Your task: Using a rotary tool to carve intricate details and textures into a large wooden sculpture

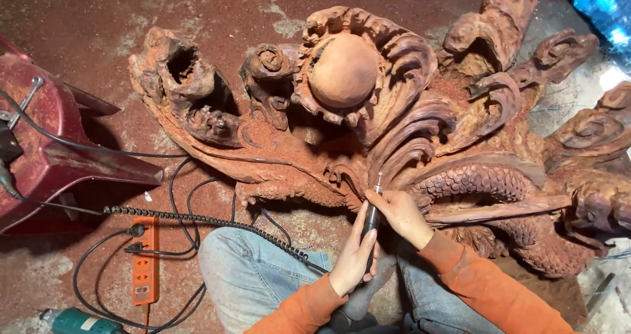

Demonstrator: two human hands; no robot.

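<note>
A: How are the fingers seen to be set?

B: The left hand (355,255) is wrapped around the lower body of a black rotary carving handpiece (370,221), with the fingers (365,245) curled together against it and the thumb laid along the near side. The right hand (402,214) is closed on the upper part of the same tool, its fingertips (384,196) pinched together just behind the metal collar. Neither hand is seen to be open.

A: And what is touched by the tool?

B: The thin bit is held just ahead of the right fingertips, and its tip is set against a groove of the large reddish wood carving (394,117), where sweeping wave-like ridges meet. Whether the bit is turning cannot be told.

A: What is found around the fingers?

B: A scaled, coiling body is carved just to the right of them. A smooth round ball (343,70) is set well above, ringed by curls. A black coiled cord (210,221) is run from below the left hand away to the left, over a knee in blue jeans (253,275).

A: How much open room is left?

B: Raised ridges are packed close above and to the right of the bit. More room is left on the dusty floor to the left, where an orange power strip (144,262) and a red stool (59,150) are placed well apart from the hands.
</note>
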